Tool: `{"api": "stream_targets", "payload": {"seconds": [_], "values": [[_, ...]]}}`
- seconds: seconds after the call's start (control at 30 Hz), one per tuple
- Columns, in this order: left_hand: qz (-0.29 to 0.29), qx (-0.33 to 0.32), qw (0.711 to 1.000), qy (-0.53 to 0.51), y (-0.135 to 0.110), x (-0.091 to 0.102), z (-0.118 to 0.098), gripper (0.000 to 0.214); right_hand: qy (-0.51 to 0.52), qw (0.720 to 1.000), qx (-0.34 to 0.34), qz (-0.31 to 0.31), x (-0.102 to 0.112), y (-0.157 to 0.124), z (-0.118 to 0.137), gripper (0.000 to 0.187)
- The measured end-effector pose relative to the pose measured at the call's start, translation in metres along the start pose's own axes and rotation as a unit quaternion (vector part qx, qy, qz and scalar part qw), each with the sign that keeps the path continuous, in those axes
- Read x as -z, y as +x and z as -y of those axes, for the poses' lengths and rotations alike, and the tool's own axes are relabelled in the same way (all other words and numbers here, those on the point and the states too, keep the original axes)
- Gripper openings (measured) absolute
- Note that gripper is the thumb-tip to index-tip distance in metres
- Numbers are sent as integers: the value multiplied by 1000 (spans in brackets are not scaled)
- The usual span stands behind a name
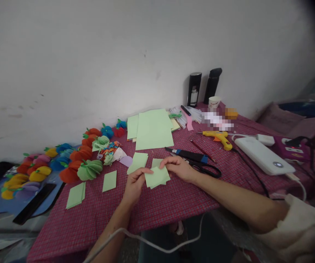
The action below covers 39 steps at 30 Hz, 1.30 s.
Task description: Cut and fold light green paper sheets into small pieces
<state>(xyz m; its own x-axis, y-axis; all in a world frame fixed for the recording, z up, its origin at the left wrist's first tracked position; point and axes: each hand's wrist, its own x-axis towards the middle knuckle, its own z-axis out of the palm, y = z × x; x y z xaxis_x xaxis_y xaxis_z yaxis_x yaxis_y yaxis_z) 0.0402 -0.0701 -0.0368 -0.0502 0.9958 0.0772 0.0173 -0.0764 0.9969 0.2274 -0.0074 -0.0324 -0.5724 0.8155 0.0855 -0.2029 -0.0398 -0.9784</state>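
Note:
Several pale green paper pieces (157, 178), loosely overlapping, are held between my two hands above the table's front part. My left hand (135, 184) pinches their left edge between thumb and fingers. At the upper right corner, my right hand (179, 168) grips the same pieces, fingers bent. Just behind them lies a stack of green paper rectangles (137, 162). To the left are a single-looking green rectangle (109, 181) and another small stack (75, 195). Black-handled scissors (205, 168) and a blue-and-black utility knife (191, 155) lie right beside my right hand.
Large green sheets (154, 129) lie at the back. Colourful paper pumpkins (90, 170) crowd the left, near paper scraps (110, 149). On the right are a yellow glue gun (219, 138), a red pencil (202, 150), a white power bank (264, 155), cables, a paper cup (214, 102) and dark bottles (194, 89).

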Motion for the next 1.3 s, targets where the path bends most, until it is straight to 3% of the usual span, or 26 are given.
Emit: {"api": "stream_targets", "payload": {"seconds": [0.23, 0.43, 0.57, 0.7, 0.87, 1.07, 1.3], "values": [[24, 20, 997, -74, -1, -3, -12, 30, -131, 990, 53, 11, 2, -6, 10, 17], [29, 21, 995, 91, 3, -7, -12, 26, -281, 949, 125, 67, -1, -11, 10, 18], [24, 20, 993, 111, 5, -6, -5, 25, -306, 938, 149, 72, -3, -11, 10, 17], [44, 52, 992, 105, 3, -6, -4, 32, -279, 950, 120, 74, -3, -10, 7, 16], [46, 82, 991, 93, 2, -8, -5, 35, -170, 982, 32, 76, -3, -5, -2, 16], [35, 87, 991, 92, 4, -8, -2, 32, -65, 995, -20, 79, -3, 1, -9, 21], [55, 68, 989, 120, 3, -10, -3, 30, -94, 990, -77, 67, -4, 2, -11, 23]]}}
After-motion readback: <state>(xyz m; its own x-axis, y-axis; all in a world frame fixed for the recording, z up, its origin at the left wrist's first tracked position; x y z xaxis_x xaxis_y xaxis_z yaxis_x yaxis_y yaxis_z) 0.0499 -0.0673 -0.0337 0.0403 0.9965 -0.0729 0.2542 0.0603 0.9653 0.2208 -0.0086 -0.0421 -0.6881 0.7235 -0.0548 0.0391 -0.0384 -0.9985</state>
